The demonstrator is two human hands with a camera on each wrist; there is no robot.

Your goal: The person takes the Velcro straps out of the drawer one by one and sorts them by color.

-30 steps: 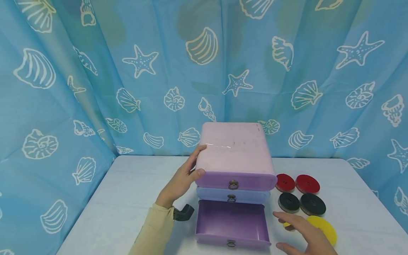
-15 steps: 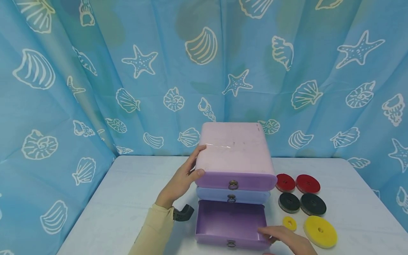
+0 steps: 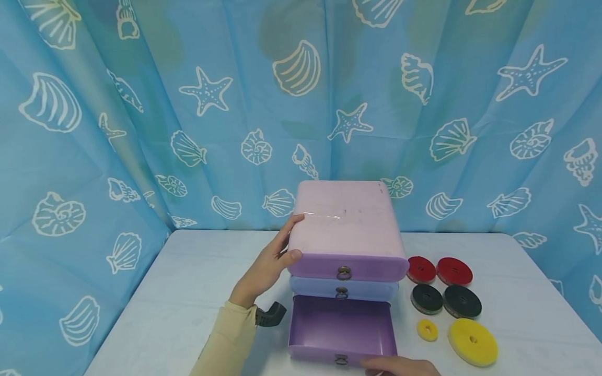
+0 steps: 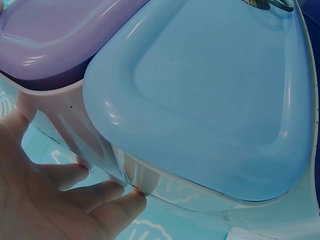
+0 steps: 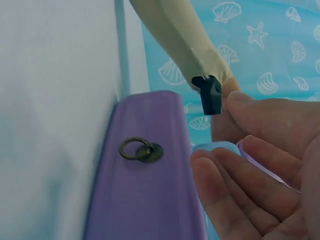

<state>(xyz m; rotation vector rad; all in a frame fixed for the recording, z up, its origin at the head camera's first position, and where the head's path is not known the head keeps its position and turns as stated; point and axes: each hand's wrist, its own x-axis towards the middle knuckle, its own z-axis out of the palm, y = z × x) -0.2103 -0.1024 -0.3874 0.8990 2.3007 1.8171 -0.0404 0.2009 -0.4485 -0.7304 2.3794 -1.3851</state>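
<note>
A small drawer cabinet with a pale pink top stands in the middle of the table. Its top purple drawer and blue middle drawer are closed. The bottom purple drawer is pulled out, with nothing inside. My left hand rests against the cabinet's left side, fingers spread; the left wrist view shows their tips along the wall. At the bottom drawer's front edge, right of its ring pull, is my right hand. In the right wrist view its fingers are loosely bent beside the drawer front, off the ring.
Right of the cabinet, flat round discs with centre holes lie in pairs: red discs, black discs, a small yellow ring and a large yellow disc. A blue seashell curtain hangs behind the white table.
My right hand has moved left from over the yellow discs, past the drawer's right corner, to the bottom drawer's front edge. My left hand and the cabinet have stayed in place.
</note>
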